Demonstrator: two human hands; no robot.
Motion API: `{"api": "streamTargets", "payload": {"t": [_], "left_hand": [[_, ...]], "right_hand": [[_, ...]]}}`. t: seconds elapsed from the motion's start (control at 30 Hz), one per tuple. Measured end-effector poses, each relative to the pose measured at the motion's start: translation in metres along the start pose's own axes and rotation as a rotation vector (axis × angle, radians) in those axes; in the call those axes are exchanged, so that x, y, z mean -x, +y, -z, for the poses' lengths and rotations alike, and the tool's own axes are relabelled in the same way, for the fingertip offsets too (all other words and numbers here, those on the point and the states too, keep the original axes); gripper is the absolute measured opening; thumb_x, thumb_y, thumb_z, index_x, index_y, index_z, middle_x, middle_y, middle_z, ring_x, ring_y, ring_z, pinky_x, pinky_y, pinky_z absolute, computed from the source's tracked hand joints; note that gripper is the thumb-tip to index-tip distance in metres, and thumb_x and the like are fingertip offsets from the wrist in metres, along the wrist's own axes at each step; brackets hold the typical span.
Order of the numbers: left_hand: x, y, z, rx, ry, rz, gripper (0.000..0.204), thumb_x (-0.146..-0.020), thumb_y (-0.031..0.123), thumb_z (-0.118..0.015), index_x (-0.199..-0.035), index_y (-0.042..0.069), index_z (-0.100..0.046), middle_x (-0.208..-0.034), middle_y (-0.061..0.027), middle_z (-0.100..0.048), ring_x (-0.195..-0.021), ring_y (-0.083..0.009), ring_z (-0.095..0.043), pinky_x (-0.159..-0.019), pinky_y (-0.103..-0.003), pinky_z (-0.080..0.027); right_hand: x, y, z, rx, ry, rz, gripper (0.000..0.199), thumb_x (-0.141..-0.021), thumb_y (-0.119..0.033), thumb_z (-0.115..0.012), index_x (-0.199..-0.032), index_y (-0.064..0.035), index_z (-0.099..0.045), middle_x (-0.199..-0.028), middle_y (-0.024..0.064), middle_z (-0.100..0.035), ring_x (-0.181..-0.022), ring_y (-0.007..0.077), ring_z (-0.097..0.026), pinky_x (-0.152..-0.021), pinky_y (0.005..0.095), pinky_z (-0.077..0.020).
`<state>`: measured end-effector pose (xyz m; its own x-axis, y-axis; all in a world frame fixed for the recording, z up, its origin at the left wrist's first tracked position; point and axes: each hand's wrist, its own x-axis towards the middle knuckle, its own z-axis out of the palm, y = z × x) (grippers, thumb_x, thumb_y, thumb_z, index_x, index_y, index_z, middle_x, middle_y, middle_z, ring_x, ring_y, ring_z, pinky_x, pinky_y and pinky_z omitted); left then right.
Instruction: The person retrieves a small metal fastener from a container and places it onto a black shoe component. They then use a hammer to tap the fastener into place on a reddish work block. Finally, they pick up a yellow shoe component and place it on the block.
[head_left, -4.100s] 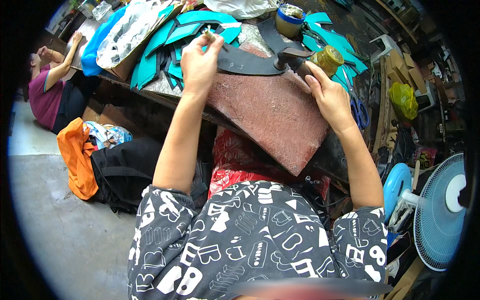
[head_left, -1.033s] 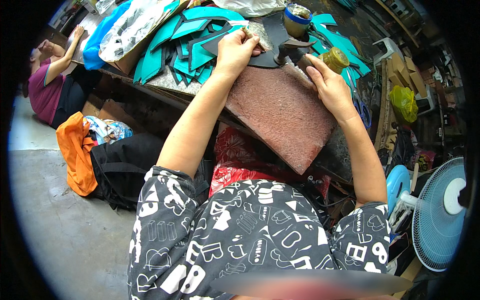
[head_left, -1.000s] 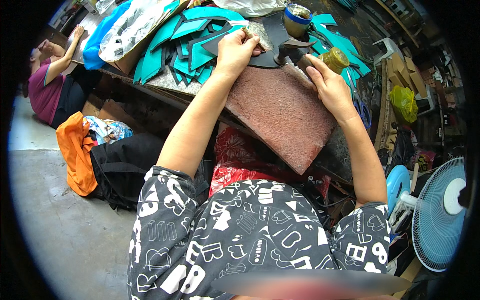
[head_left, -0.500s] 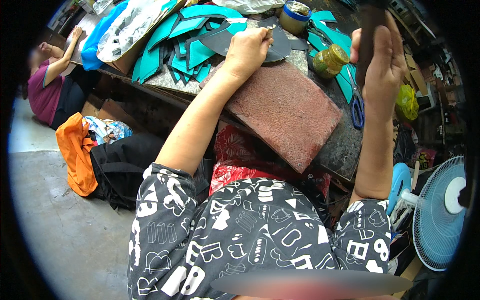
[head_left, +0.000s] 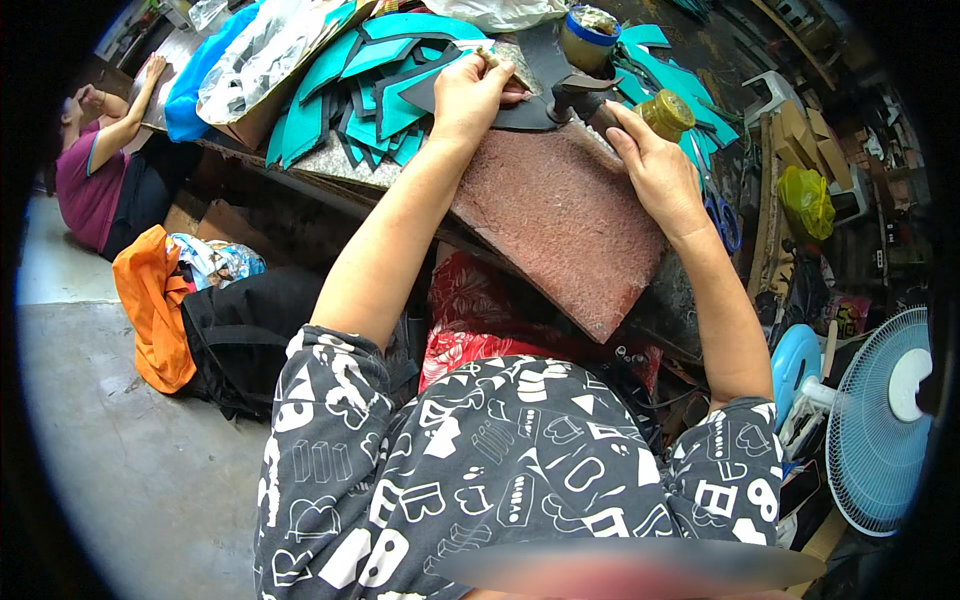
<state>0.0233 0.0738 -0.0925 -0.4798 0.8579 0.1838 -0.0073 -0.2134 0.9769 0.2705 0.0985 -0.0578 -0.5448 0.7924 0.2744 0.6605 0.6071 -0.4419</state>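
My right hand (head_left: 655, 170) is wrapped round the dark handle of a hammer (head_left: 580, 92), its head down against a black sheet piece (head_left: 522, 118). The piece lies at the far edge of a rough reddish slab (head_left: 565, 205). At the piece's left side, my left hand (head_left: 468, 100) pinches its edge between thumb and fingers. Just beyond the right hand is a yellowish glass jar (head_left: 666, 115), partly hidden by it. Blue-handled scissors (head_left: 724, 222) lie to the right of the slab, their blades mostly hidden by my right wrist.
Teal and black cut pieces (head_left: 385, 50) are heaped left of my hands, with more teal pieces (head_left: 690, 85) at the right. A blue-rimmed tub (head_left: 590, 38) stands at the back. A fan (head_left: 880, 420) is at the lower right. Another person (head_left: 100, 170) sits at the far left.
My right hand has swung the hammer down and left from a raised position onto the black piece. My left hand has shifted slightly left and nearer.
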Motion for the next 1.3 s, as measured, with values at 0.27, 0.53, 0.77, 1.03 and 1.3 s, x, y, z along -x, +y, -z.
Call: {"api": "streamTargets", "payload": {"t": [0.27, 0.53, 0.77, 1.03, 1.3], "left_hand": [[-0.002, -0.005, -0.001, -0.154, -0.006, -0.031, 0.019, -0.090, 0.015, -0.069, -0.091, -0.004, -0.070, -0.079, -0.0093, -0.073, -0.067, -0.0113, -0.070, -0.063, -0.025, -0.055], [0.001, 0.005, -0.004, -0.507, -0.047, -0.138, 0.017, -0.091, 0.013, -0.067, -0.097, -0.003, -0.068, -0.083, -0.0093, -0.072, -0.072, -0.0138, -0.070, -0.066, -0.024, -0.056], [0.002, 0.013, -0.018, -0.850, -0.125, -0.638, 0.014, -0.084, 0.016, -0.068, -0.085, 0.002, -0.065, -0.083, -0.0184, -0.067, -0.080, -0.0373, -0.066, -0.072, -0.044, -0.053], [0.007, 0.012, -0.019, -0.870, -0.115, -0.635, 0.014, -0.086, 0.016, -0.066, -0.085, 0.002, -0.062, -0.081, -0.0178, -0.066, -0.080, -0.0378, -0.065, -0.071, -0.045, -0.051], [0.005, 0.007, -0.020, -0.893, -0.115, -0.674, 0.015, -0.088, 0.016, -0.068, -0.088, 0.002, -0.063, -0.081, -0.0190, -0.065, -0.078, -0.0378, -0.065, -0.068, -0.040, -0.052]], "right_hand": [[-0.002, 0.000, 0.004, -0.073, -0.094, -0.118, 0.039, -0.099, -0.046, -0.047, -0.133, -0.0280, -0.057, -0.104, 0.0171, -0.070, -0.098, 0.0373, -0.067, -0.085, 0.0454, -0.0517], [-0.009, 0.002, 0.006, -0.176, -0.105, -0.117, 0.040, -0.098, -0.043, -0.053, -0.133, -0.0248, -0.058, -0.102, 0.0156, -0.071, -0.094, 0.0341, -0.068, -0.083, 0.0409, -0.0523], [-0.024, -0.029, 0.072, -0.748, 0.394, 0.240, 0.039, -0.101, -0.031, -0.056, -0.136, -0.0139, -0.057, -0.077, 0.0024, -0.061, -0.062, 0.0096, -0.052, -0.061, 0.0254, -0.0449], [-0.020, -0.025, 0.054, -0.284, 0.132, -0.031, 0.037, -0.097, -0.032, -0.061, -0.130, -0.0157, -0.062, -0.070, -0.0004, -0.058, -0.060, 0.0041, -0.050, -0.055, 0.0223, -0.0437], [-0.024, -0.032, 0.038, 0.020, 0.325, 0.262, 0.037, -0.097, -0.035, -0.060, -0.131, -0.0213, -0.062, -0.074, 0.0070, -0.065, -0.064, 0.0162, -0.063, -0.063, 0.0306, -0.0505]]}}
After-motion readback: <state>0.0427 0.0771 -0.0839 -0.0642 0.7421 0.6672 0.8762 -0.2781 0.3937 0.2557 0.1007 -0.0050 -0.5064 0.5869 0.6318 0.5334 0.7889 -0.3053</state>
